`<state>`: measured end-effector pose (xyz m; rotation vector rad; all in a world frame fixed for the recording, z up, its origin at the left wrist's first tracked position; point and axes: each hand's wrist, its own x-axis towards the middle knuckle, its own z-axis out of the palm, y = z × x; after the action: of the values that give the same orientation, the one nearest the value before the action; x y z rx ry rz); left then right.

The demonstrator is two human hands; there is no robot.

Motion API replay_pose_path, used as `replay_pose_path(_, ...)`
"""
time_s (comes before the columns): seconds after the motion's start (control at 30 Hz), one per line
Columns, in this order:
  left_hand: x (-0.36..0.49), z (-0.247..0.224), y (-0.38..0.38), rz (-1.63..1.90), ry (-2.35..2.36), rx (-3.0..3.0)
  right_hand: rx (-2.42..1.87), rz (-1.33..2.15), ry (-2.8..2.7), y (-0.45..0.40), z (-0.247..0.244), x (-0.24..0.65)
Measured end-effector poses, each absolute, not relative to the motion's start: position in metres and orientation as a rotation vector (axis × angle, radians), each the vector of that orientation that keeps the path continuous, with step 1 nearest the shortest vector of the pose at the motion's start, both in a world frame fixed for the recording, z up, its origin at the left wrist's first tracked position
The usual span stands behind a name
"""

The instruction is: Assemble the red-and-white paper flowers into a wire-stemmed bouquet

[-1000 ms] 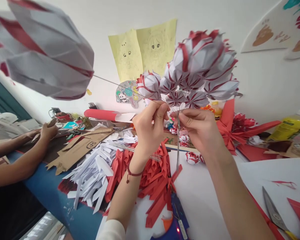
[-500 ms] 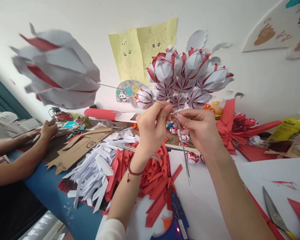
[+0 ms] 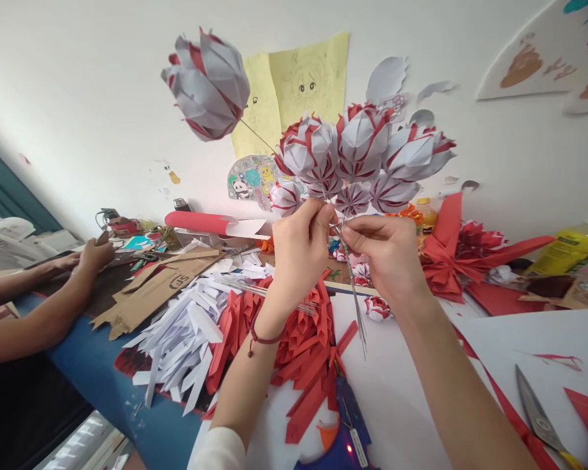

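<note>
The wire stems of the white-and-red paper flowers are pinched between thumb and fingers of the right hand above the bench. The left hand is closed, thumb to fingers, beside them; what is pinched there is hard to make out. Some lower blooms are partly hidden behind the left hand, and the scissors are cut off at the picture's edge.

Brown flattened cardboard, left of centre: black letters "SF" in a ring | white tag on dark-blue plastic tool, bottom centre: print too small to read | yellow plastic bottle, right edge: label unreadable
</note>
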<state>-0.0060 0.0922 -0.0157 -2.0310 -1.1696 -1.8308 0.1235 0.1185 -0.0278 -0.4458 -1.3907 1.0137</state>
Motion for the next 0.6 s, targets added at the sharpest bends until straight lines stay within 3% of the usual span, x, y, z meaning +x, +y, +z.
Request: replay_pose_path(0.6, 0.0014, -0.0166, 0.0879, -1.976, -1.101, -1.985, -0.406, 1.053, -1.284, 0.1199, -0.0264, 0.1276)
